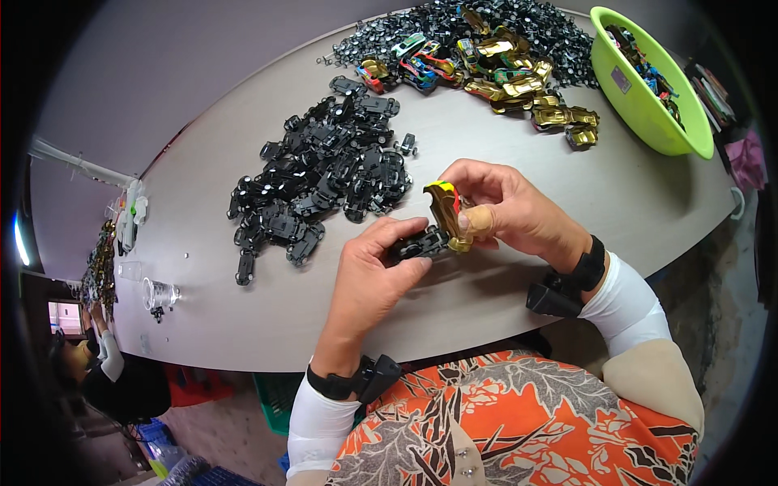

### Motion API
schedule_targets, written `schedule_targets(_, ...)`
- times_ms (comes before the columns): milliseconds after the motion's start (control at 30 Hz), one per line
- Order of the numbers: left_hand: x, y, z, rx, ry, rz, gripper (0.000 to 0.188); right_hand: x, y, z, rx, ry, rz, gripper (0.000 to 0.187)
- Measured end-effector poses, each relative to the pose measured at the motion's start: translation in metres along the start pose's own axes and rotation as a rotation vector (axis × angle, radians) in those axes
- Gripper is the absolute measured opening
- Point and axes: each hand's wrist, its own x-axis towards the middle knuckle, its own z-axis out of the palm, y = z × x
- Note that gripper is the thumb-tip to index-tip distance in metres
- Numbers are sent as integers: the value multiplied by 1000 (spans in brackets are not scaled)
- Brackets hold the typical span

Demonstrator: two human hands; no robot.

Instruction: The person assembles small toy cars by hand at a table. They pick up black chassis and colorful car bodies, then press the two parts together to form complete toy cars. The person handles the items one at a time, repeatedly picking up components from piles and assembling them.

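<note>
My left hand is closed on a black toy car chassis, thumb below it and fingers above. In my right hand a toy car body shell, gold inside with a yellow and red edge, is pinched upright between thumb and fingers. The shell's lower end meets the right end of the chassis; whether they are joined I cannot tell. A tan wrap covers the tip of my right thumb. Beyond my left hand lies a heap of black chassis.
Gold and coloured car shells lie at the back, before a broad pile of small dark wheel parts. A lime green basin with more shells stands at the right. A clear plastic cup and another person are at the left.
</note>
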Motion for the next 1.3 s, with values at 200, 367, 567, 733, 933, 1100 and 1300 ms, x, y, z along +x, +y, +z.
schedule_targets(200, 4, 6, 11, -300, 72, -48, 36, 0, 5, 6, -39, -29, 21, 34)
schedule_targets(367, 4, 5, 7, -578, 45, -60, 44, -3, 0, 11, 30, -8, 41, 44)
schedule_targets(567, 5, 2, 6, -623, 65, 4, 44, -4, -1, 18, 59, 41, -76, 42)
schedule_targets(733, 8, 0, 2, -671, 219, 66, 33, -7, -10, 15, -62, 128, -1, 38)
schedule_targets(933, 8, -6, 13, -488, 191, 44, 38, -4, 4, 20, -61, 67, 101, 35)
schedule_targets(1100, 4, -6, 22, -242, 160, 105, 50, -2, 8, 13, -178, 106, -23, 30)
schedule_targets(1300, 5, -8, 10, -342, 117, -60, 40, 0, 12, 9, -201, 91, 31, 33)
